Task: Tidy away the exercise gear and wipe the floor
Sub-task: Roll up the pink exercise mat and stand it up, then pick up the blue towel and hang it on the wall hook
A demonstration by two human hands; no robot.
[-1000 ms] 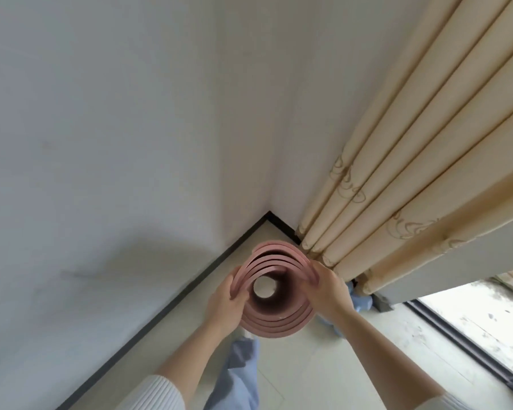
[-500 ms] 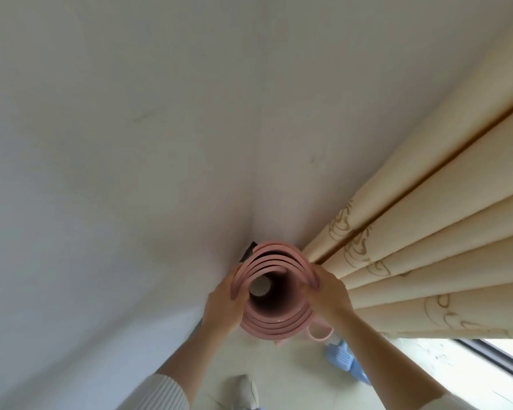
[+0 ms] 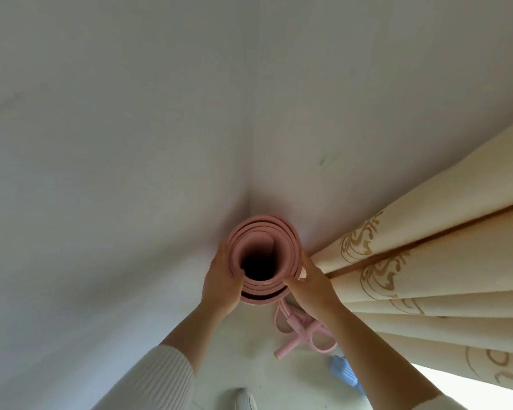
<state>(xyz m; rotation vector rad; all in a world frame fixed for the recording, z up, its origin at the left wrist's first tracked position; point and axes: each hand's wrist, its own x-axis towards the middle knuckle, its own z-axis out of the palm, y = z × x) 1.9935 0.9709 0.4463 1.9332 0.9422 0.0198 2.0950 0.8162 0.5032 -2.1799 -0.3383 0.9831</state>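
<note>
Walls (image 3: 131, 143), white, two, meeting in a corner directly beyond the grip. Curtain (image 3: 442, 276), cream with gold scrollwork, pleated, hanging just right of the grip. Floor (image 3: 249, 350), pale, below the grip. Rolled mat (image 3: 258, 247), pink, stood on end and seen down its hollow core, tucked into the corner; base hidden. Left hand (image 3: 222, 282) and right hand (image 3: 311, 285), one either side of the roll's top, both clasped on its outer layers. Pull-rope exerciser (image 3: 305, 332), pink, on the floor below and just right of the grip. Slipper (image 3: 344, 374), blue, lower again. Step in hand, by judgement: parking the mat upright in the corner. Next move calls for checking that it stands steady before letting go; the floor wipe remains.
</note>
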